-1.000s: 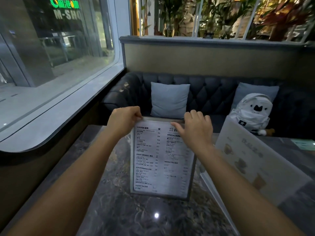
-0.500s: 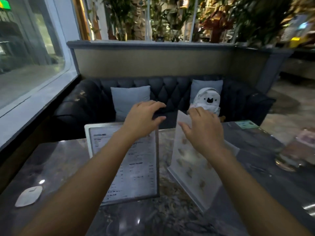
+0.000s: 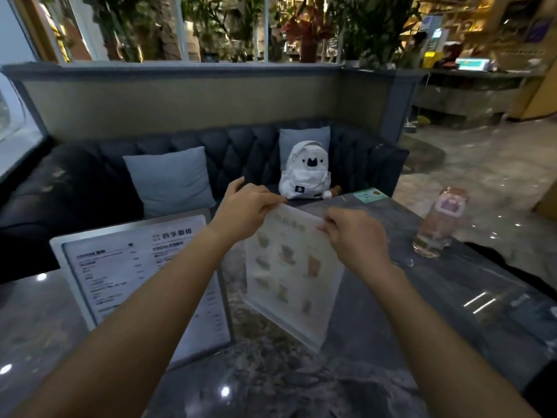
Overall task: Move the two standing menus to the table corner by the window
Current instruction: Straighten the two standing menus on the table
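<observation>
Two standing menus are on the dark marble table (image 3: 452, 291). The framed text menu (image 3: 120, 273) stands at the left, partly hidden by my left forearm. To its right stands the clear acrylic picture menu (image 3: 292, 276) with drink images. My left hand (image 3: 247, 206) pinches that picture menu's top left corner. My right hand (image 3: 358, 236) grips its top right corner. Nothing touches the text menu.
A pink-lidded glass bottle (image 3: 437, 224) stands at the table's right side, with a green card (image 3: 369, 195) at the far edge. Behind is a dark sofa (image 3: 247, 152) with a grey cushion (image 3: 171, 179) and a white backpack (image 3: 304, 173). The window (image 3: 12, 110) is at the far left.
Both hands let go of the text menu and moved right onto the picture menu's top corners. The view swung right, away from the window.
</observation>
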Available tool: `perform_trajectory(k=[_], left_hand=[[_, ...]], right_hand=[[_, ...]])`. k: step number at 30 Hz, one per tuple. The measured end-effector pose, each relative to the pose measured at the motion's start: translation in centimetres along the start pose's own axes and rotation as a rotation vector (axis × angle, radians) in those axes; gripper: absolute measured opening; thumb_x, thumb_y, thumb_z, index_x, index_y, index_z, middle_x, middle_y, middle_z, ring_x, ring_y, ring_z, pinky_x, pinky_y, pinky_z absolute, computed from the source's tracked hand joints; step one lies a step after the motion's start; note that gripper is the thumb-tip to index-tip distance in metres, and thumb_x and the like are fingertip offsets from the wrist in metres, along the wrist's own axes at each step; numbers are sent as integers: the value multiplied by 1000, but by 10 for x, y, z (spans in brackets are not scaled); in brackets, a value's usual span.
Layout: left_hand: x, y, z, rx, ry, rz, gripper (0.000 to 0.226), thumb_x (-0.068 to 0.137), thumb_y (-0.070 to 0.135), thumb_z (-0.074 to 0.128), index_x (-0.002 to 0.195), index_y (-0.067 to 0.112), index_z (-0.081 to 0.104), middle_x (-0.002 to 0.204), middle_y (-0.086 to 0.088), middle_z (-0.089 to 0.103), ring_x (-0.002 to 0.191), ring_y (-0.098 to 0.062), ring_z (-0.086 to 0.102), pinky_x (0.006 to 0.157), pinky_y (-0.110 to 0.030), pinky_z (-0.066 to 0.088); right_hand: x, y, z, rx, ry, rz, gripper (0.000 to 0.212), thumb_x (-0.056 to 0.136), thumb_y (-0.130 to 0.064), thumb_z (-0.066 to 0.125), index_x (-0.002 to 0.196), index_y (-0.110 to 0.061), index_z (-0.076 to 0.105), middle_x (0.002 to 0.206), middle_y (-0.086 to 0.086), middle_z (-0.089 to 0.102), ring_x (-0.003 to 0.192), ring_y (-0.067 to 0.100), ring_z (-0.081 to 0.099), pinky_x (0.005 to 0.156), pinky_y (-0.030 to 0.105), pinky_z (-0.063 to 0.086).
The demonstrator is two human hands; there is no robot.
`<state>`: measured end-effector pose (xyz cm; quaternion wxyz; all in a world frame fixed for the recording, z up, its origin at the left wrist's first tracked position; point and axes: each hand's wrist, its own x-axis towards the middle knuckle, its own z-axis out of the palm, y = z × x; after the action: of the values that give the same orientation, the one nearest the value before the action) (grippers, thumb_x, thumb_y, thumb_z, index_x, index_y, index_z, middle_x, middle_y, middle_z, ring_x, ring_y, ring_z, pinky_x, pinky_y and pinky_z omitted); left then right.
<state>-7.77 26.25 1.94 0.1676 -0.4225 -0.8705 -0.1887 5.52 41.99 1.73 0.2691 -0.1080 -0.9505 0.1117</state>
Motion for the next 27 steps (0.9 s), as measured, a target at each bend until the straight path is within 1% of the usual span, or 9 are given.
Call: perform_trajectory(k=[3, 7, 10, 14, 18, 21, 24, 27], left_hand=[[-4, 0, -1, 35, 4, -12, 35, 94, 13, 40, 116, 32, 59, 96, -1, 66, 98, -21, 51, 109, -45, 11], [-12, 2, -4, 76, 38, -33, 40, 93, 8, 40, 119, 33, 56, 91, -2, 65, 93, -20, 51, 105, -42, 10], [-18, 4, -4, 88, 51, -46, 41, 93, 5, 40, 121, 32, 55, 89, -2, 64, 92, -20, 52, 104, -41, 9], [-24, 8, -5, 97, 65, -76, 41, 93, 6, 39, 124, 30, 52, 93, -1, 65, 94, -19, 52, 104, -38, 7], [-28, 11, -4, 89, 93, -95, 38, 95, 9, 39, 124, 29, 53, 96, 2, 66, 96, -18, 54, 103, -37, 7], [-28, 14, -2, 89, 110, -119, 38, 94, 9, 40, 123, 29, 53, 97, 1, 67, 96, -19, 54, 101, -37, 8], [-28, 14, -1, 69, 131, -140, 37, 93, 8, 42, 121, 28, 56, 96, 0, 68, 94, -21, 55, 101, -39, 10], [-27, 15, 0, 59, 152, -147, 36, 92, 8, 43, 120, 27, 57, 96, -1, 69, 92, -20, 55, 99, -37, 10]], right_hand=[[6, 7, 1, 3, 13, 36, 26, 88, -29, 53, 77, -9, 64, 83, 13, 69, 81, 33, 59, 58, 33, 30], [17, 14, 6, -11, 50, 24, 22, 88, -28, 54, 82, -11, 69, 85, 13, 68, 84, 33, 57, 67, 34, 27], [25, 18, 13, -31, 85, 10, 21, 88, -27, 54, 84, -13, 70, 85, 12, 67, 86, 33, 55, 70, 37, 31], [36, 24, 22, -31, 97, -4, 21, 88, -25, 55, 89, -11, 70, 91, 14, 69, 88, 35, 56, 74, 41, 37], [44, 26, 29, 25, 131, -40, 18, 85, -21, 59, 86, -8, 70, 93, 16, 72, 88, 37, 59, 75, 45, 43], [48, 29, 33, 27, 154, -65, 17, 84, -22, 59, 86, -9, 71, 93, 14, 73, 88, 35, 61, 76, 44, 39], [51, 31, 35, 50, 169, -82, 16, 84, -22, 59, 87, -10, 71, 92, 13, 74, 88, 34, 62, 77, 43, 39], [53, 33, 36, 44, 156, -88, 18, 85, -23, 58, 86, -10, 71, 91, 12, 73, 87, 33, 62, 77, 43, 39]])
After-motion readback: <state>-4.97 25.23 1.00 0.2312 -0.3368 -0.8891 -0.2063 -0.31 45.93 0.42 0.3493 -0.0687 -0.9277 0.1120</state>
